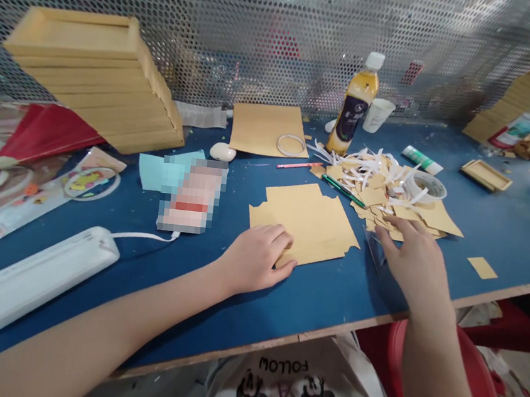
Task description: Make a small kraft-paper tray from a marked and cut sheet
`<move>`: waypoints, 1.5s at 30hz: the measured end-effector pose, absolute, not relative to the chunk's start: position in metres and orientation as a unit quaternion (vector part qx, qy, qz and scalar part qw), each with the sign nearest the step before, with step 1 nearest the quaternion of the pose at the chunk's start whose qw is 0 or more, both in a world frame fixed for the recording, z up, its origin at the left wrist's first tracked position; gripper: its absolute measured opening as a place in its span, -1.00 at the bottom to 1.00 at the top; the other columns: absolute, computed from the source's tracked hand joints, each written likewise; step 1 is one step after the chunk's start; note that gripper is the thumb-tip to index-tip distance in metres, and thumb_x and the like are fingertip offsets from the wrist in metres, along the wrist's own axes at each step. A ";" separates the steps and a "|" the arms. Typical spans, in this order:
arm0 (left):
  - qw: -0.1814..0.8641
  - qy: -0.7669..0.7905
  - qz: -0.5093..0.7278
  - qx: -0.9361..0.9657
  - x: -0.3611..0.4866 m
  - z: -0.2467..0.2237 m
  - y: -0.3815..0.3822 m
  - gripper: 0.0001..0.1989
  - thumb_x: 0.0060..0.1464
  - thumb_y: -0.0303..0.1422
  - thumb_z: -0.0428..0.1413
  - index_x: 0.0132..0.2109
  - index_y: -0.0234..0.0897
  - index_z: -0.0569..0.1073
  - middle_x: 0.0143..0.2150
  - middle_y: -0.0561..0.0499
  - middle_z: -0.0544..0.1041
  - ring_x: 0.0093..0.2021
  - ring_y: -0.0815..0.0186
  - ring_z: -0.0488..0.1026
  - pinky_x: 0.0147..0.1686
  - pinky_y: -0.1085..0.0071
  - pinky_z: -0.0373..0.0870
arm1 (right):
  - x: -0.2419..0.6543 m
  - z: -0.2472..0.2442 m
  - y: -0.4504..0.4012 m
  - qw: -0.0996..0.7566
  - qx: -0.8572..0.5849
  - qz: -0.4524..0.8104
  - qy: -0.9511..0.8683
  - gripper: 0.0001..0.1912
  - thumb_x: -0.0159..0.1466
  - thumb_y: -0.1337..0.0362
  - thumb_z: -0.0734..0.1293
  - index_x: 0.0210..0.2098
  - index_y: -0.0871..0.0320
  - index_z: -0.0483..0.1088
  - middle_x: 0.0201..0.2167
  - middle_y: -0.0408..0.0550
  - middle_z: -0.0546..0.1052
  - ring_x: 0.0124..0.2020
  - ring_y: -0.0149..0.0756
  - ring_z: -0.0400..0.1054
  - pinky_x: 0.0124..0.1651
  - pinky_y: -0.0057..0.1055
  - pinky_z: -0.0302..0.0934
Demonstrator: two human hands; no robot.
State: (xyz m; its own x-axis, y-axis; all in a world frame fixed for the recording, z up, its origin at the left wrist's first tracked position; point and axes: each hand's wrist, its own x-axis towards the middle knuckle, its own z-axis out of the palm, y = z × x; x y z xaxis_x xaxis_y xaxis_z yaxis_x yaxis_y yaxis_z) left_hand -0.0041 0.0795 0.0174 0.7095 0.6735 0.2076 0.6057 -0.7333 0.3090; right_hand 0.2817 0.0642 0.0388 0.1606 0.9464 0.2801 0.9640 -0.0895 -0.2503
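Note:
A tan cardboard sheet (312,219) with notched corners lies flat on the blue table. My left hand (261,258) rests on its near left corner, fingers curled against it and thumb stretched along the near edge. My right hand (413,258) is to the right of the sheet, with thumb and fingers apart. Beneath its fingertips is a dark, see-through flat piece (375,251) whose kind I cannot make out. Just beyond the right fingers spreads a heap of cardboard scraps (374,194) and white paper strips. A green pen (344,191) lies at the heap's left edge.
Stacked cardboard trays (92,85) lean at the back left. A phone (194,197) is cabled to a white power strip (33,288). A drink bottle (355,107), paper cup (378,116), tape roll (429,187) and pink pencil (299,165) are beyond the hands. A small tray (485,175) lies right.

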 end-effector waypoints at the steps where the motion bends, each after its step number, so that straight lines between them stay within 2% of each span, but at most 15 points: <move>1: 0.102 0.356 0.149 0.917 -0.003 0.018 0.078 -0.76 0.20 -0.22 0.02 -0.15 -0.34 0.36 -0.22 -0.09 0.43 -0.22 0.20 0.41 -0.25 0.31 0.37 | 0.276 0.039 0.063 0.209 -0.700 -0.012 -0.682 -0.66 0.32 0.13 0.21 -0.04 0.18 0.45 -0.06 0.14 0.50 -0.01 0.00 0.37 0.01 -0.13 0.23; 3: 0.094 0.367 0.141 0.915 -0.002 0.017 0.076 -0.75 0.20 -0.20 0.02 -0.17 -0.33 0.35 -0.23 -0.09 0.43 -0.23 0.19 0.42 -0.27 0.31 0.37 | 0.263 0.039 0.058 0.223 -0.611 0.068 -0.757 -0.69 0.36 0.17 0.19 -0.02 0.14 0.43 0.01 0.09 0.47 0.06 -0.08 0.35 0.11 -0.17 0.22; 6: 0.100 0.364 0.148 0.914 -0.002 0.017 0.076 -0.77 0.20 -0.20 0.03 -0.18 -0.30 0.32 -0.25 -0.07 0.42 -0.25 0.21 0.41 -0.29 0.34 0.35 | 0.247 0.039 0.053 0.199 -0.517 0.172 -0.814 -0.68 0.37 0.20 0.19 0.07 0.09 0.37 0.07 0.06 0.44 0.07 -0.15 0.35 0.13 -0.19 0.25; 10: 0.119 0.337 0.174 0.918 -0.003 0.016 0.077 -0.83 0.22 -0.25 0.02 -0.20 -0.27 0.28 -0.26 -0.03 0.42 -0.29 0.25 0.41 -0.32 0.36 0.34 | 0.239 0.037 0.052 0.205 -0.498 0.186 -0.822 -0.66 0.33 0.25 0.24 0.09 0.09 0.35 -0.01 0.07 0.49 -0.01 -0.13 0.40 0.03 -0.17 0.32; 14: 0.098 0.288 0.178 0.936 -0.002 0.015 0.075 -0.89 0.25 -0.35 -0.03 -0.24 -0.28 0.31 -0.31 -0.02 0.42 -0.31 0.27 0.39 -0.31 0.37 0.32 | 0.242 0.036 0.049 0.234 -0.465 0.224 -0.824 -0.79 0.35 0.31 0.20 -0.11 0.09 0.45 -0.18 0.03 0.52 -0.18 -0.23 0.44 -0.11 -0.29 0.36; 18: 0.038 0.225 0.180 0.957 -0.001 0.013 0.069 -0.81 0.29 -0.38 -0.08 -0.24 -0.30 0.39 -0.27 -0.04 0.46 -0.27 0.28 0.41 -0.27 0.37 0.32 | 0.246 0.036 0.042 0.219 -0.432 0.249 -0.839 -0.82 0.35 0.34 0.22 -0.21 0.08 0.47 -0.21 -0.01 0.52 -0.15 -0.27 0.42 -0.08 -0.32 0.35; 23: -0.011 0.195 0.181 0.964 0.000 0.017 0.064 -0.74 0.31 -0.32 -0.05 -0.30 -0.29 0.45 -0.35 0.01 0.48 -0.36 0.31 0.42 -0.42 0.40 0.28 | 0.249 0.035 0.037 0.216 -0.420 0.238 -0.849 -0.83 0.34 0.32 0.25 -0.20 0.07 0.50 -0.20 -0.02 0.52 -0.12 -0.25 0.40 -0.03 -0.28 0.34; 27: -0.021 0.193 0.161 0.968 -0.001 0.021 0.061 -0.75 0.29 -0.37 -0.03 -0.32 -0.29 0.47 -0.37 0.02 0.48 -0.38 0.31 0.41 -0.45 0.39 0.24 | 0.251 0.034 0.036 0.211 -0.412 0.237 -0.854 -0.84 0.34 0.30 0.27 -0.20 0.08 0.51 -0.21 -0.01 0.52 -0.13 -0.25 0.40 -0.04 -0.29 0.33; 31: 0.041 0.227 0.142 0.963 -0.002 0.023 0.062 -0.76 0.28 -0.36 -0.03 -0.30 -0.28 0.48 -0.32 0.01 0.50 -0.35 0.30 0.43 -0.44 0.39 0.23 | 0.253 0.033 0.039 0.206 -0.412 0.246 -0.853 -0.84 0.33 0.30 0.28 -0.21 0.09 0.52 -0.21 -0.02 0.52 -0.14 -0.27 0.40 -0.05 -0.32 0.30; 35: 0.185 0.304 0.145 0.923 -0.003 0.026 0.069 -0.79 0.28 -0.29 0.02 -0.26 -0.25 0.50 -0.31 0.06 0.52 -0.32 0.35 0.45 -0.43 0.45 0.22 | 0.253 0.037 0.047 0.204 -0.422 0.283 -0.837 -0.83 0.34 0.26 0.27 -0.25 0.11 0.51 -0.27 -0.04 0.52 -0.20 -0.29 0.41 -0.11 -0.36 0.29; 38: 0.269 0.350 0.139 0.887 -0.003 0.029 0.076 -0.80 0.25 -0.29 0.08 -0.31 -0.26 0.48 -0.34 0.09 0.51 -0.34 0.38 0.43 -0.42 0.48 0.20 | 0.251 0.042 0.054 0.180 -0.451 0.319 -0.814 -0.81 0.33 0.22 0.28 -0.30 0.12 0.50 -0.32 -0.07 0.53 -0.27 -0.30 0.41 -0.18 -0.38 0.26; 42: 0.288 0.363 0.130 0.876 -0.003 0.029 0.079 -0.75 0.26 -0.29 0.06 -0.38 -0.28 0.44 -0.40 0.08 0.46 -0.36 0.36 0.38 -0.41 0.48 0.16 | 0.248 0.045 0.065 0.157 -0.518 0.374 -0.753 -0.80 0.26 0.13 0.33 -0.34 0.11 0.50 -0.42 -0.13 0.53 -0.40 -0.33 0.39 -0.32 -0.42 0.23; 45: 0.273 0.358 0.128 0.884 -0.003 0.028 0.081 -0.72 0.27 -0.29 0.03 -0.41 -0.29 0.40 -0.42 0.06 0.41 -0.36 0.35 0.35 -0.41 0.47 0.15 | 0.246 0.044 0.070 0.153 -0.547 0.413 -0.712 -0.77 0.20 0.08 0.36 -0.37 0.12 0.50 -0.47 -0.14 0.53 -0.44 -0.33 0.37 -0.35 -0.43 0.21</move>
State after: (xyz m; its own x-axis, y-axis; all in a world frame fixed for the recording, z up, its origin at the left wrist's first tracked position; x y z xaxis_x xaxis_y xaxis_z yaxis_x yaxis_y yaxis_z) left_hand -0.0029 0.0807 0.0283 0.7104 0.7032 0.0304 0.5637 -0.5942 0.5738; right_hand 0.2464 0.0699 0.0445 -0.3557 0.9049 -0.2339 0.6525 0.0613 -0.7553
